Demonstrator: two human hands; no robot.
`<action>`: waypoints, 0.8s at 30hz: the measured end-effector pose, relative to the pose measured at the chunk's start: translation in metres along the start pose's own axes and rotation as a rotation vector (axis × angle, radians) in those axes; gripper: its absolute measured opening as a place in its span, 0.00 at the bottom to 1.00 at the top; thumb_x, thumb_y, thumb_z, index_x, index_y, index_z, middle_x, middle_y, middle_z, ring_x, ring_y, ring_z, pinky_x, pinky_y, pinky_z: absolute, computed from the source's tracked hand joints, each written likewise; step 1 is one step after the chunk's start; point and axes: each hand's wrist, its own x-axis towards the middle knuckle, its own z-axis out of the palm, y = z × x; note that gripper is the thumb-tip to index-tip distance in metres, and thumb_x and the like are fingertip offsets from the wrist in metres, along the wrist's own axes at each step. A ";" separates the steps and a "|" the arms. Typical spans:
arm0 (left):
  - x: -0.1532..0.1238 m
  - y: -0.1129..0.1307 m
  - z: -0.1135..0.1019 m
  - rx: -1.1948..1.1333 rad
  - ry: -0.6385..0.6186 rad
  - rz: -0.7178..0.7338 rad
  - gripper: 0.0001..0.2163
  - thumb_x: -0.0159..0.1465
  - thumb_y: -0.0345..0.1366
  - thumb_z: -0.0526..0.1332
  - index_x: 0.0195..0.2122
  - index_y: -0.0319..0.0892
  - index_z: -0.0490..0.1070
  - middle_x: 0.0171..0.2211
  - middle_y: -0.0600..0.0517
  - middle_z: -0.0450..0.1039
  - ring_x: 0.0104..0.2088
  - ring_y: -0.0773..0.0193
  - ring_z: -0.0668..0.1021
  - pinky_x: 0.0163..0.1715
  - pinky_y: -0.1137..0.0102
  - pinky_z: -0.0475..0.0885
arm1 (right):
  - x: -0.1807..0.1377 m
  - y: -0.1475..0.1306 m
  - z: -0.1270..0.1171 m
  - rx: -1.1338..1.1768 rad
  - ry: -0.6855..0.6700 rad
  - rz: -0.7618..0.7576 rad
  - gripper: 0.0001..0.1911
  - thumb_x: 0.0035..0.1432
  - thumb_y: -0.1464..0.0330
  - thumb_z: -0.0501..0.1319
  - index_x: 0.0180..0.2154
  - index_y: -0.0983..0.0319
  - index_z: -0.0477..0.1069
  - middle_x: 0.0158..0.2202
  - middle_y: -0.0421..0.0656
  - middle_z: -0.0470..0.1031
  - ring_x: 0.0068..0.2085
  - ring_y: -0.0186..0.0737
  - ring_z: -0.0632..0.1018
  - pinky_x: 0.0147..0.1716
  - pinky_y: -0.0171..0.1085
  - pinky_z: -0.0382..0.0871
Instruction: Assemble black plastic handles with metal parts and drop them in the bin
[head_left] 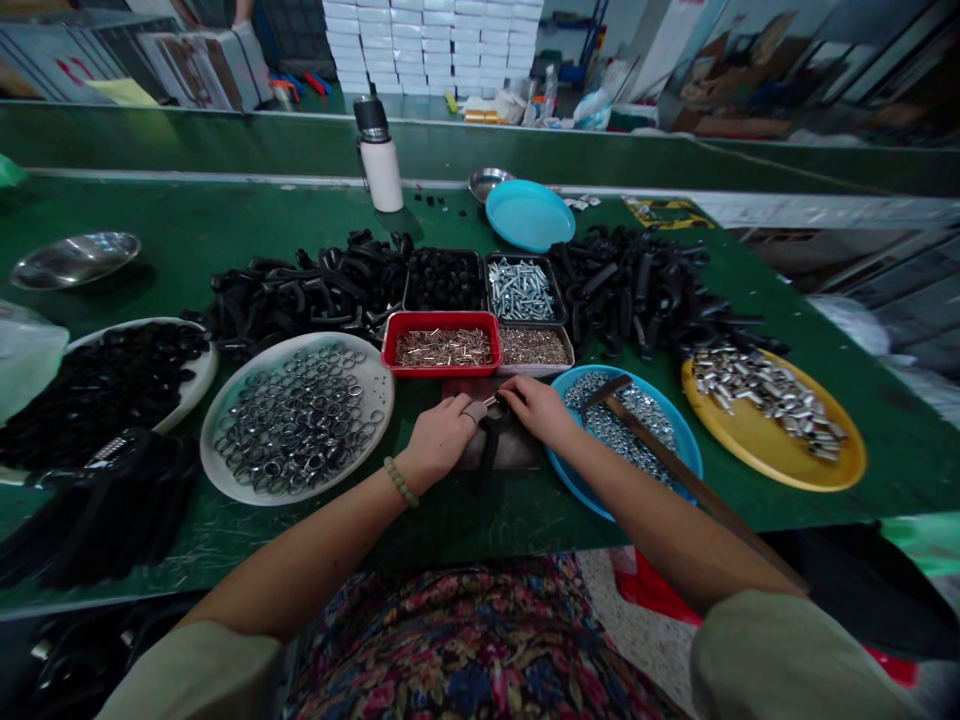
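Near left hand (439, 440), red tray (442, 371) of pins (444, 347), white plate (380, 400) of rings (300, 420)

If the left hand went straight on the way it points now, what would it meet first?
The left hand would probably meet the small shiny part right in front of it, then the right hand; exact depth is unclear.

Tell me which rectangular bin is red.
The front-left red bin, just beyond the left hand, holding copper-coloured pins; the other three are black- or pale-rimmed.
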 end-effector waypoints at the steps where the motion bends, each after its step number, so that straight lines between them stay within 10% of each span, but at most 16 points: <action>1: 0.000 0.000 0.001 -0.012 0.007 -0.007 0.09 0.68 0.35 0.52 0.46 0.45 0.69 0.43 0.50 0.69 0.43 0.61 0.72 0.36 0.70 0.69 | 0.000 0.000 0.000 -0.005 -0.004 -0.003 0.07 0.64 0.67 0.56 0.36 0.61 0.71 0.34 0.42 0.76 0.36 0.39 0.76 0.38 0.36 0.68; 15: -0.013 -0.003 0.005 -0.397 0.074 -0.041 0.13 0.67 0.38 0.54 0.50 0.42 0.70 0.46 0.48 0.69 0.46 0.61 0.72 0.51 0.68 0.68 | 0.000 -0.021 -0.004 -0.380 -0.285 -0.113 0.10 0.65 0.74 0.51 0.43 0.64 0.70 0.44 0.51 0.74 0.43 0.42 0.75 0.42 0.38 0.69; 20: -0.020 0.005 0.009 -0.423 0.063 -0.030 0.15 0.66 0.36 0.54 0.54 0.43 0.67 0.47 0.47 0.67 0.46 0.60 0.72 0.52 0.64 0.69 | -0.028 -0.004 -0.041 -0.302 -0.042 0.008 0.18 0.67 0.66 0.49 0.55 0.66 0.65 0.53 0.54 0.71 0.54 0.48 0.71 0.53 0.46 0.66; 24: -0.022 0.011 0.010 -0.327 0.054 -0.010 0.18 0.66 0.33 0.54 0.57 0.43 0.64 0.49 0.46 0.66 0.47 0.58 0.71 0.51 0.62 0.69 | -0.098 0.029 -0.093 -0.692 0.020 0.299 0.20 0.64 0.62 0.54 0.52 0.68 0.68 0.47 0.57 0.73 0.49 0.57 0.73 0.48 0.54 0.68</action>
